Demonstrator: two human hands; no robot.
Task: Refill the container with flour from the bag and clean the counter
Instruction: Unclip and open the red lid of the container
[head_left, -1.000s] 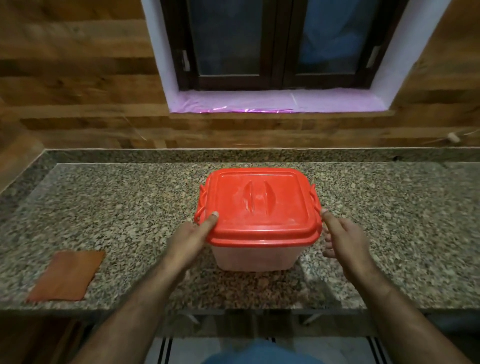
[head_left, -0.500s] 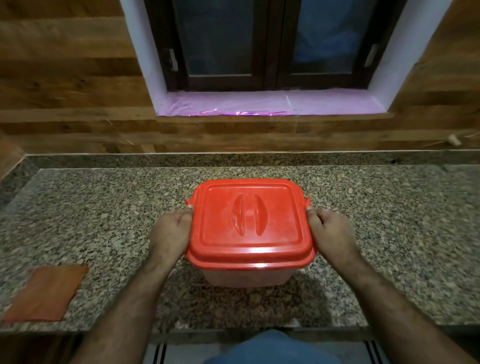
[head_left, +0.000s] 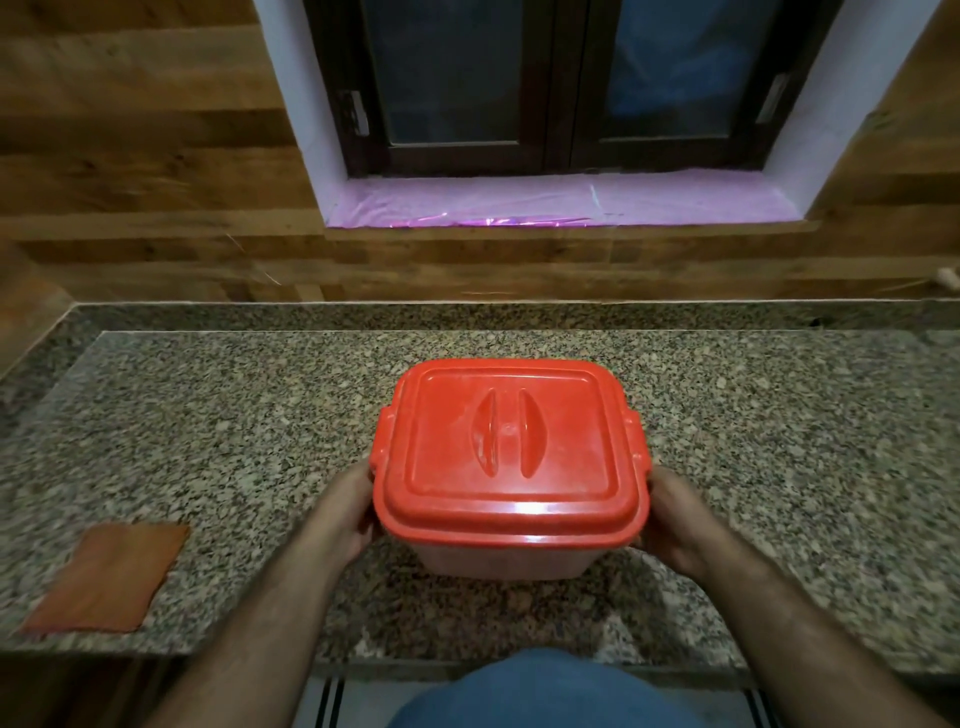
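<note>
Your left hand (head_left: 347, 512) and right hand (head_left: 675, 519) grip opposite sides of the red-lidded translucent plastic container (head_left: 511, 462), centred between them on the speckled granite surface (head_left: 234, 426).

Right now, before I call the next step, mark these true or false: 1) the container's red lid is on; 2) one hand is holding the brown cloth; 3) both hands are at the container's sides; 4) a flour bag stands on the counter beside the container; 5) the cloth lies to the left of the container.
1) True: the red lid sits on the container.
2) False: the brown cloth lies alone on the counter, untouched.
3) True: the left hand and the right hand hold its two sides.
4) False: no flour bag is in view.
5) True: it lies left, near the front edge.
</note>
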